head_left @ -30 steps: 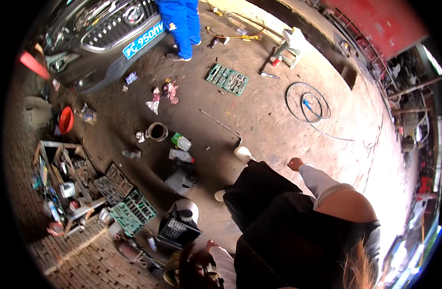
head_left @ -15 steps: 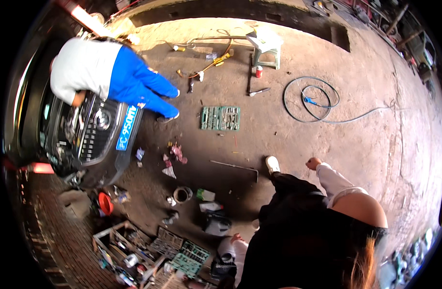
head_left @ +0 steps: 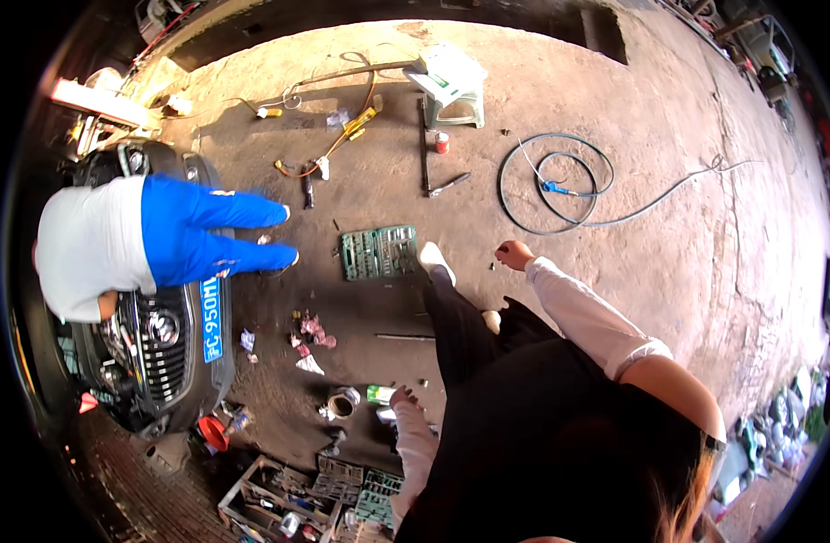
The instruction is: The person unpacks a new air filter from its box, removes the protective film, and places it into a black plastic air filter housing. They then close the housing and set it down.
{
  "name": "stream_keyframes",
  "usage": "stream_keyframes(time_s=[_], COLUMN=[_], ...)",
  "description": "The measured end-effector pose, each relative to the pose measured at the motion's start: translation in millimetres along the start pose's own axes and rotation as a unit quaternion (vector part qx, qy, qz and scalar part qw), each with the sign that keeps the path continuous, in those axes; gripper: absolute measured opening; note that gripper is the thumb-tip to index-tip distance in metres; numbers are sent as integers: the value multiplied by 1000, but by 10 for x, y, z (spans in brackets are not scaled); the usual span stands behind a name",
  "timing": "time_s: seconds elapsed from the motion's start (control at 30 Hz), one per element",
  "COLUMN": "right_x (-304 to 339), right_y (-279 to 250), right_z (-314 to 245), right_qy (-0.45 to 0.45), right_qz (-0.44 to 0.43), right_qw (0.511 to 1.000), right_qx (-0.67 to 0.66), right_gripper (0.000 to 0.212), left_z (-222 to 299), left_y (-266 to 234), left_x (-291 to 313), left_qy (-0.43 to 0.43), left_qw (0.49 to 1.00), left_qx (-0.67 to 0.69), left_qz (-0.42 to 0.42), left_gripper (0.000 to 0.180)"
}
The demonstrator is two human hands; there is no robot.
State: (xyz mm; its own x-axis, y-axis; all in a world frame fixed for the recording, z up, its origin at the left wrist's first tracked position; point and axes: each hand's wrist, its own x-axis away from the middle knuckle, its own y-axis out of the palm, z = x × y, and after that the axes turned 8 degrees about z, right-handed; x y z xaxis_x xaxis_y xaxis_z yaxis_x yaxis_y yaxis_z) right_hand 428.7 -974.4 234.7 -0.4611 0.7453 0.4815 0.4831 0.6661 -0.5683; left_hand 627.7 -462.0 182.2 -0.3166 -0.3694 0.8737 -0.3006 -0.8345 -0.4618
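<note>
I stand on a dirt workshop floor, wearing dark clothes and white sleeves. My right hand [head_left: 515, 255] swings out in front with its fingers curled and nothing in it. It hangs just right of a green socket set tray [head_left: 379, 252] lying open on the ground. My left hand [head_left: 402, 398] hangs low at my side, empty with fingers loosely apart, above a small green can [head_left: 379, 394] and a metal ring part [head_left: 343, 403]. My white shoe [head_left: 435, 262] is beside the tray.
A person in blue trousers and a white shirt [head_left: 152, 240] leans over a dark car's front [head_left: 157, 339] at the left. A coiled hose [head_left: 555, 185], a white stool [head_left: 451, 77], a red can [head_left: 441, 142], cables and open tool cases [head_left: 297, 493] lie around.
The view has turned, so the car and the leaning person now lie further left and lower. I have stepped closer to the green tray. Both hands stay empty.
</note>
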Motion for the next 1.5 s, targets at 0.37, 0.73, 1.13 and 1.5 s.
stream_keyframes(time_s=[0.37,0.73,1.13,1.5], right_x=[-1877,-5381,-6573,-5356], right_y=[-504,-658,-825,-2498], right_z=[-36,136,166,967], right_qy=[264,196,220,236], right_qz=[92,196,1,65], right_qw=[914,946,782,852], right_qx=[-296,-169,-583,-462], right_gripper=[24,47,45,40], left_z=[3058,5064,5568,5539], left_y=[2152,6203,8571,8707], left_x=[28,1211,1446,1342], left_qy=[227,319,173,148], left_qw=[966,906,960,952], left_qx=[-65,-97,67,167], left_qz=[-103,-261,-210,-211], left_gripper=[19,34,39,43])
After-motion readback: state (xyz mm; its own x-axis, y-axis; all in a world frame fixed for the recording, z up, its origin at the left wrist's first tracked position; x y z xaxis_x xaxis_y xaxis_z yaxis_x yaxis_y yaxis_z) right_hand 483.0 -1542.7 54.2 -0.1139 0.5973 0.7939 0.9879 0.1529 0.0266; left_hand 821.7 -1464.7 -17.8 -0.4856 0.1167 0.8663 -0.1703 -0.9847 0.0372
